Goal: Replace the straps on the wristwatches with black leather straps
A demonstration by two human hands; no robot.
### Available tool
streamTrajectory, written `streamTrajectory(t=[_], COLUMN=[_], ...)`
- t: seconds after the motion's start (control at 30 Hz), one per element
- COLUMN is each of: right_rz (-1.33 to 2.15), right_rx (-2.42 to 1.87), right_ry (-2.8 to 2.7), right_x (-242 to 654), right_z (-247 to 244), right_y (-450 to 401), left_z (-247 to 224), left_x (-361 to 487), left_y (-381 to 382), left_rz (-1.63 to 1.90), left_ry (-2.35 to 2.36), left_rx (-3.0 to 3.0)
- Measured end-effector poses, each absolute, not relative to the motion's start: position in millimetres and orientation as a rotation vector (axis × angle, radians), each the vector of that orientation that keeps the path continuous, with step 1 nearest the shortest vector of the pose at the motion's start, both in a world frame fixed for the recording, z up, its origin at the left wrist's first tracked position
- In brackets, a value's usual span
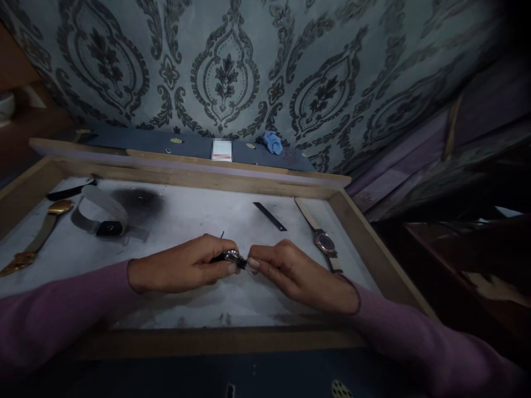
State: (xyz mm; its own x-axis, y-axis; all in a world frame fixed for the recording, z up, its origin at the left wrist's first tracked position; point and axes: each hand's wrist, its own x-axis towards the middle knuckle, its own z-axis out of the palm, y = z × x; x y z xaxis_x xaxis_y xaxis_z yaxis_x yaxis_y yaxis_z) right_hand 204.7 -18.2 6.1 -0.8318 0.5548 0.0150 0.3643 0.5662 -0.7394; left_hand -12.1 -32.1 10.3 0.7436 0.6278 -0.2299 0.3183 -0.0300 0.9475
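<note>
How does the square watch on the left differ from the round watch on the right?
The square watch has its strap arched into a loop; the round watch has its strap spread out. The square watch's front is plain and dark; the round watch has a metallic rim. Both are inside the wooden tray.

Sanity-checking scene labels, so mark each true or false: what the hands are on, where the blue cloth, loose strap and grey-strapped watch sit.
1. Both the left hand and right hand grip the small silver-and-black watch. True.
2. The crumpled light-blue cloth lies inside the shallow wooden tray. False: the cloth is outside, behind the tray's far wall.
3. The loose straight black strap touches the round-faced watch with beige strap. False: there is a gap between strap and watch.
4. The square-faced watch with looped grey strap is on the person's left side. True.
</note>
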Motion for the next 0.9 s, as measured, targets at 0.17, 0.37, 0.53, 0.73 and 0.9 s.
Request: streamTrajectory(t=[0.17,0.37,0.53,0.73,0.9], right_rz=[1.115,1.118,1.081,0.958,0.992], right_rx=[-0.778,-0.761,-0.776,-0.754,-0.749], right_ry=[-2.559,-2.569,-2.631,-2.674,-2.647], right_x=[205,206,207,208,208], right_z=[3,1,0,-2,-5], right_y=[-18,-18,-18,-18,-18], left_z=[3,-5,-9,-16,-16], left_x=[-11,-8,-6,-8,-8], left_y=[-32,-35,-34,-31,-31], left_rz=[0.311,0.347,0.342,0.327,0.318], left_ry=[0.847,0.844,0.817,0.795,0.790], left_rx=[1.701,1.595,1.499,1.382,1.379])
